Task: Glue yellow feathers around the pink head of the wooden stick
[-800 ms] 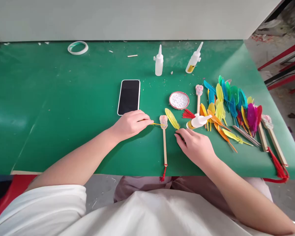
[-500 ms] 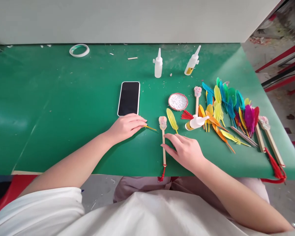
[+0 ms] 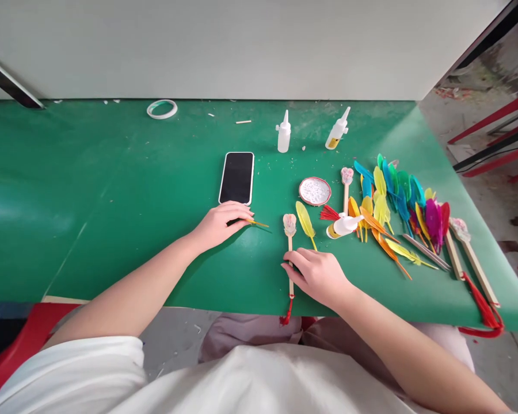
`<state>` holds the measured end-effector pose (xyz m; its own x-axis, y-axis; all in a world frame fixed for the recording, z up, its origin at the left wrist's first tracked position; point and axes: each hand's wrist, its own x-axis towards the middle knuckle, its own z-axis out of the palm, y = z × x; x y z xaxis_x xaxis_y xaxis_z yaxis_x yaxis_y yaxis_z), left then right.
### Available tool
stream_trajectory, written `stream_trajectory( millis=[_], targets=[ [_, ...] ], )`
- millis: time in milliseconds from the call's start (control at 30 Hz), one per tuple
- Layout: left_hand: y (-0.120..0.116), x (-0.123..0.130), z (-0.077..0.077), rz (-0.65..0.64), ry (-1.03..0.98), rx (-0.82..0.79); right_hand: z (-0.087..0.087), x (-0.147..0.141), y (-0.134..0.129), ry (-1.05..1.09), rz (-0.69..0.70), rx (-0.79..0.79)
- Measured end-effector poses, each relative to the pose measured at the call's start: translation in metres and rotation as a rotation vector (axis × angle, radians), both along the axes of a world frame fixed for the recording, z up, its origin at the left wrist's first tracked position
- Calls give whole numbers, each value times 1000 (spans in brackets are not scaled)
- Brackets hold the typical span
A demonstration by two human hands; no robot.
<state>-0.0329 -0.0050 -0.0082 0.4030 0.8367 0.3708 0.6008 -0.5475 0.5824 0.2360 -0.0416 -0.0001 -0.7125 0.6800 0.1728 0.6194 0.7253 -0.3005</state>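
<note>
My left hand [image 3: 219,226] lies just below a phone [image 3: 237,178] in a white case. Its fingers are closed on a thin yellow feather [image 3: 259,223]; only the shaft sticks out to the right, the rest being under the hand. My right hand [image 3: 317,275] pinches the wooden handle of a small stick [image 3: 290,241] that lies upright on the green table. This stick has a pinkish, decorated rounded head and a red tassel [image 3: 287,313] hanging over the table edge. Beside it, close above my right hand, rests a single yellow feather [image 3: 305,221].
A glue bottle [image 3: 344,226] lies near a round red-rimmed dish [image 3: 315,191]. Colourful feathers [image 3: 401,192] are heaped at right, with more decorated sticks [image 3: 475,259] beside them. Two bottles [image 3: 284,135] and a tape roll [image 3: 162,109] are at the back.
The view has tilted up a little, so the table sits lower in the picture. Both hands keep nearly the same places, the left on the feather and the right at the handle.
</note>
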Motion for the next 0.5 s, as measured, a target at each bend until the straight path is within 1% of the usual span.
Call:
stream_trajectory(
  millis=[100,167,233,300,400,500],
  targets=[
    [9,-2,0,18,-13,15,1,-1,1,-10,2,-23],
    [13,1,1,33,-10,57,1,-2,2,-7,7,-34],
    [15,10,2,44,-1,135,1,-2,3,2,15,-40],
    [16,25,2,34,13,216,1,-1,4,9,29,-44],
    [17,46,2,-18,41,295,1,-1,5,16,53,-49],
    [18,54,2,-75,84,364,2,0,6,24,66,-58]
  ],
)
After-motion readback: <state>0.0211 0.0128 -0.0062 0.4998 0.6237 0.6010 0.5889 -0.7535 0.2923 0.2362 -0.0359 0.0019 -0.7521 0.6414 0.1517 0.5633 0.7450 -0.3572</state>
